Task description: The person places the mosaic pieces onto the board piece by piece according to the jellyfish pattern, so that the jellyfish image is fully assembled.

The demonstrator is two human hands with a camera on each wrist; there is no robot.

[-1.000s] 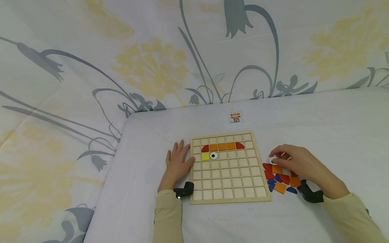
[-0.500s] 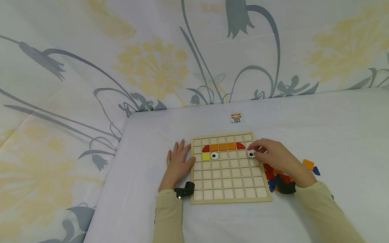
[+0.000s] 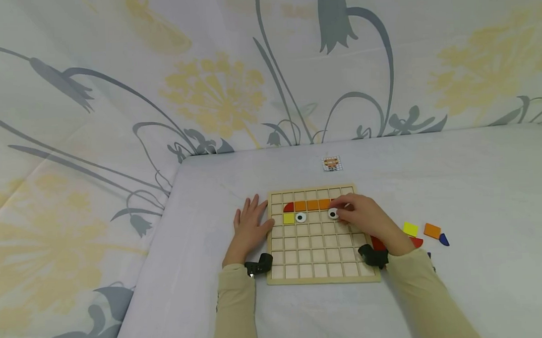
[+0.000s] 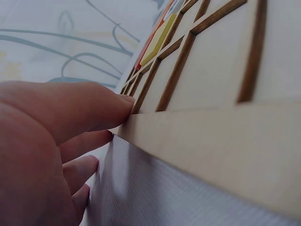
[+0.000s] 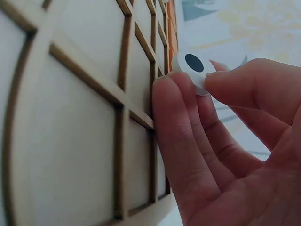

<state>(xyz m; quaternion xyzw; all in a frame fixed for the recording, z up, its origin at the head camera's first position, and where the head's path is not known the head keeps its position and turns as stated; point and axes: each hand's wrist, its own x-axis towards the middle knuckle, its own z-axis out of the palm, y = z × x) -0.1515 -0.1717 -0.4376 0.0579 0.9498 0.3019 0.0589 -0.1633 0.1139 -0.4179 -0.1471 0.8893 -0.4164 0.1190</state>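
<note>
A wooden grid board (image 3: 323, 280) lies on the white cloth. My left hand (image 3: 251, 230) rests flat at its left side, fingers spread; in the left wrist view the thumb (image 4: 103, 106) touches the frame. My right hand (image 3: 366, 215) pinches a round white eye tile (image 3: 332, 213) with a black pupil over the board's upper right. In the right wrist view, that eye tile (image 5: 181, 61) is tilted, held above the grid between thumb and fingers. On the board lie a matching eye tile (image 3: 301, 217), a yellow square (image 3: 289, 218), orange squares (image 3: 312, 205) and a red quarter-round (image 3: 289, 207).
A small picture card (image 3: 332, 164) lies behind the board. To the right are loose tiles: a yellow one (image 3: 410, 229), an orange one (image 3: 432, 230), a blue one (image 3: 444, 239) and red ones (image 3: 377, 243), partly hidden by the right arm. Patterned fabric (image 3: 213, 91) rises behind.
My right hand has carried the eye tile left from the loose tiles to above the board's upper right. My left hand has stayed at the board's left edge.
</note>
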